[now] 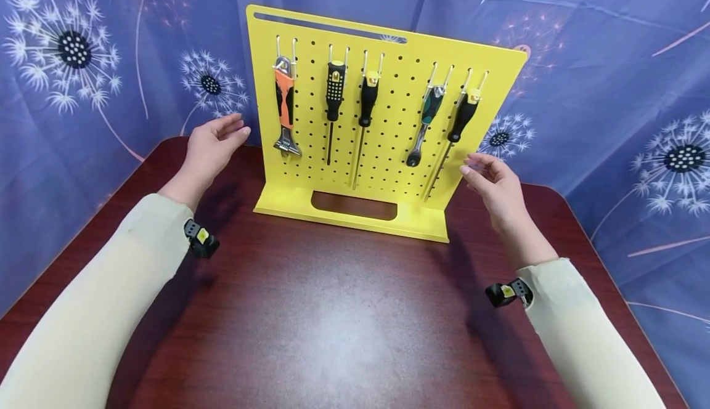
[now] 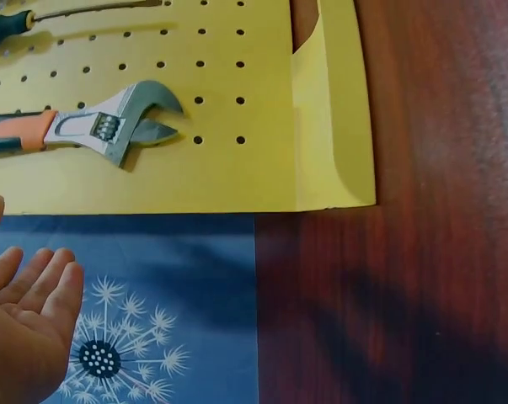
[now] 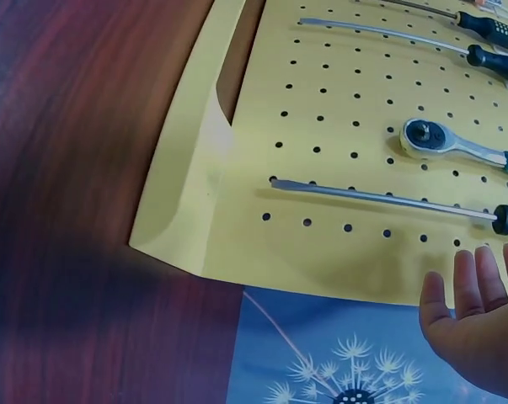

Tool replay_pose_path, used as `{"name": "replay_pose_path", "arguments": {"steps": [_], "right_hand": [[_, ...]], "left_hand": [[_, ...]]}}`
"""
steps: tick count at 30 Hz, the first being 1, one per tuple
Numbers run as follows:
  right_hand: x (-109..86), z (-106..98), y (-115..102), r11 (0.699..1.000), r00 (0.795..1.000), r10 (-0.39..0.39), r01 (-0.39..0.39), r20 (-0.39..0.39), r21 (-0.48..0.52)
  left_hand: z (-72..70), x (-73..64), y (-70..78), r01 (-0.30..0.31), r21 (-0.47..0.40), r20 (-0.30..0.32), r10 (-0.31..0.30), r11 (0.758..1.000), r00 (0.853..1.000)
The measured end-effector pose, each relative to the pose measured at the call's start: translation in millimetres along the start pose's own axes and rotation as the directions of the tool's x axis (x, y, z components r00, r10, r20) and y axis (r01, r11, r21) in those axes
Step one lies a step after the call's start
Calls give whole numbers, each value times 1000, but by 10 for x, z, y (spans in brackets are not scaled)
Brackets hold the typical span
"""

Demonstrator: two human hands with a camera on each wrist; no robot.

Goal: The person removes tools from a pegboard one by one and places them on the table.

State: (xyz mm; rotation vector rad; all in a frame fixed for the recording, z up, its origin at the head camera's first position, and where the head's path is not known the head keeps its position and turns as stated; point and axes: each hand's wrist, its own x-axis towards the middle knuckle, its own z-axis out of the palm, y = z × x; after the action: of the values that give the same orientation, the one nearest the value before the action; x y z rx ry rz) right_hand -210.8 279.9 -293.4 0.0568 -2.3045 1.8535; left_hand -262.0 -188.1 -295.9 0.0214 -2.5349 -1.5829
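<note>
My left hand [image 1: 213, 144], fingers relaxed and holding nothing, hovers just left of a yellow pegboard [image 1: 388, 107]. Nearest to it hangs an adjustable wrench [image 1: 285, 104] with an orange and black handle, its jaw end down; the left wrist view shows that wrench [image 2: 110, 122] close by the fingers. On the board's other side, my right hand [image 1: 493, 184] is loosely bent and holds nothing. Close to its fingertips hangs a long black-handled screwdriver [image 1: 465, 113]. Left of that is a green-handled ratchet [image 1: 429, 110]. Two more screwdrivers, one with a dotted handle [image 1: 335, 92] and one plain [image 1: 368, 98], hang mid-board.
The pegboard stands on a dark red-brown table [image 1: 310, 310], with a slotted base [image 1: 283, 199] at its foot. White hooks hold the tools. A blue curtain [image 1: 638, 45] with dandelion prints hangs behind and at both sides.
</note>
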Motion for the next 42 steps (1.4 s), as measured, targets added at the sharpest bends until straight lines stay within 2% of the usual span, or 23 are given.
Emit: {"name": "replay_pose_path", "arguments": {"steps": [7, 12, 16, 21, 26, 33, 42], "right_hand": [[65, -56, -45, 1000, 1000, 3, -3, -14, -15], [88, -81, -74, 1000, 1000, 2, -2, -18, 25], [123, -89, -110, 1000, 1000, 7, -7, -22, 11], [192, -83, -189, 1000, 1000, 10, -10, -12, 6], [245, -84, -235, 995, 1000, 2, -3, 5, 95], [296, -92, -274, 989, 1000, -7, 5, 12, 146], [353, -83, -317, 987, 1000, 8, -11, 14, 163]], "left_hand": [[11, 152, 74, 13, -28, -8, -13, 1000, 1000], [28, 255, 188, 31, -27, 2, -31, 999, 1000], [35, 318, 274, 34, -44, 16, -33, 998, 999], [30, 350, 342, 42, -66, 29, -40, 997, 999], [50, 387, 388, 57, -103, 37, -53, 993, 998], [106, 466, 426, 59, -156, 12, -58, 986, 998], [141, 508, 445, 57, -173, -5, -59, 983, 998]]}}
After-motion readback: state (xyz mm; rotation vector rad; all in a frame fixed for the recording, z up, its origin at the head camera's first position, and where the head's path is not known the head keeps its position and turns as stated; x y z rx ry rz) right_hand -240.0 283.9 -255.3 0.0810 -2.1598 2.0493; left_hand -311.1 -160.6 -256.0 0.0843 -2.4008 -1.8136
